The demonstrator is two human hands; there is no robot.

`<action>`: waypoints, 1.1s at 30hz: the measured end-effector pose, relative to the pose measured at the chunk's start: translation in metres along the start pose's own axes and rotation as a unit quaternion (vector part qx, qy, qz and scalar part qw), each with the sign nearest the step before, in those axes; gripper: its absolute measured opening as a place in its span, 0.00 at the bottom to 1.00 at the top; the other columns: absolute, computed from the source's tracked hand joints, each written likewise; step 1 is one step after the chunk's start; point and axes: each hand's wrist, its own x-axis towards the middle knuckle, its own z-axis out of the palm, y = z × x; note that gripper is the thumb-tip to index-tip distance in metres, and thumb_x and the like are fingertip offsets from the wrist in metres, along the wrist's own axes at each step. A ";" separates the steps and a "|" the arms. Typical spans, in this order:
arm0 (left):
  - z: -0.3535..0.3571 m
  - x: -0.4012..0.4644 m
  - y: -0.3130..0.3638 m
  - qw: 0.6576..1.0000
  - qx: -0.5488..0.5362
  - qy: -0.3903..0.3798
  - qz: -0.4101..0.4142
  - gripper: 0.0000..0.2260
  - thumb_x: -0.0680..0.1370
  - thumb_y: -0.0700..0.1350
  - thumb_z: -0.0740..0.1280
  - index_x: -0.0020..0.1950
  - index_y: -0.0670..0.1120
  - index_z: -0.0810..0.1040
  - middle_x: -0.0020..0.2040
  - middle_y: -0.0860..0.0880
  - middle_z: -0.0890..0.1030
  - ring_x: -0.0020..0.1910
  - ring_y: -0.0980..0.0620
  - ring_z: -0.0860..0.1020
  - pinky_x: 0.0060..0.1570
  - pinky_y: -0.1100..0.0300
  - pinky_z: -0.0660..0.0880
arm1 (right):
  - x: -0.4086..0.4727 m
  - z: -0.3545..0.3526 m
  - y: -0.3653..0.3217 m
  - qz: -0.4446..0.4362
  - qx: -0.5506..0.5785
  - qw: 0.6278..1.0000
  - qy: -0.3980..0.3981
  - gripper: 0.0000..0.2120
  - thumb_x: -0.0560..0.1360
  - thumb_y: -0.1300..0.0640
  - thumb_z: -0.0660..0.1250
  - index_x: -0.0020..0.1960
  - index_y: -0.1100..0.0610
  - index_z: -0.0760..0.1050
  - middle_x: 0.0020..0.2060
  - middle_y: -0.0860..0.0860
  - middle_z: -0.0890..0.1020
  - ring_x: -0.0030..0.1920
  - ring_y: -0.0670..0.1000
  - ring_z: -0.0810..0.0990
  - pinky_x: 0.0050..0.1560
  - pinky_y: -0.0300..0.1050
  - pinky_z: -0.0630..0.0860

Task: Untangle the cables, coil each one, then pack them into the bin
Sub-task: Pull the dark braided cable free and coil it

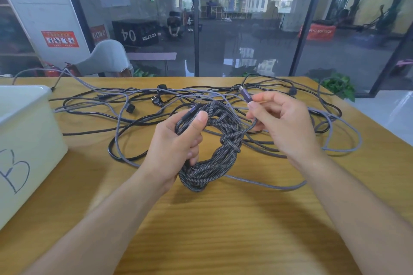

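Head view showed the left hand [178,140] clamping a braided coil [210,147] at its nine o'clock edge, thumb over the loops, likely so the turns kept their shape. At two o'clock from it, the right hand [279,122] pinched the cable's plug end [245,95], probably to feed in the last length. Loose tangled cables [134,104] sprawled at twelve o'clock on the wooden table [223,230]; the white bin [26,131] waited at nine o'clock.
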 end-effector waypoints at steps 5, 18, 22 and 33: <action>-0.004 0.003 0.000 1.000 0.017 0.008 0.005 0.32 0.78 0.56 0.72 0.70 0.33 0.68 0.32 0.48 0.66 0.27 0.51 0.61 0.27 0.59 0.67 | 0.003 -0.015 -0.006 -0.094 -0.095 0.981 -0.138 0.08 0.82 0.63 0.68 0.55 0.52 0.84 0.38 0.48 0.84 0.41 0.49 0.83 0.42 0.38 0.80; -0.002 -0.001 0.001 0.997 0.078 -0.018 0.022 0.10 0.77 0.56 0.72 0.43 0.51 0.78 0.31 0.47 0.67 0.27 0.50 0.61 0.28 0.58 0.67 | 0.009 -0.033 0.000 -0.044 -0.183 0.941 -0.281 0.07 0.84 0.55 0.66 0.55 0.49 0.83 0.38 0.47 0.83 0.40 0.53 0.86 0.51 0.64 0.83; -0.001 0.000 -0.003 0.993 0.109 -0.024 0.036 0.11 0.77 0.57 0.72 0.45 0.50 0.79 0.31 0.48 0.68 0.27 0.49 0.63 0.28 0.57 0.69 | 0.011 -0.036 0.002 -0.030 -0.184 0.934 -0.305 0.08 0.84 0.56 0.66 0.55 0.50 0.84 0.38 0.47 0.82 0.41 0.54 0.86 0.51 0.65 0.83; -0.006 0.003 -0.006 0.993 0.114 0.000 0.025 0.14 0.77 0.58 0.72 0.45 0.48 0.80 0.31 0.47 0.68 0.29 0.49 0.63 0.28 0.58 0.70 | 0.007 -0.029 -0.003 -0.031 -0.178 0.939 -0.292 0.07 0.84 0.57 0.66 0.54 0.52 0.84 0.37 0.47 0.81 0.40 0.51 0.84 0.46 0.56 0.86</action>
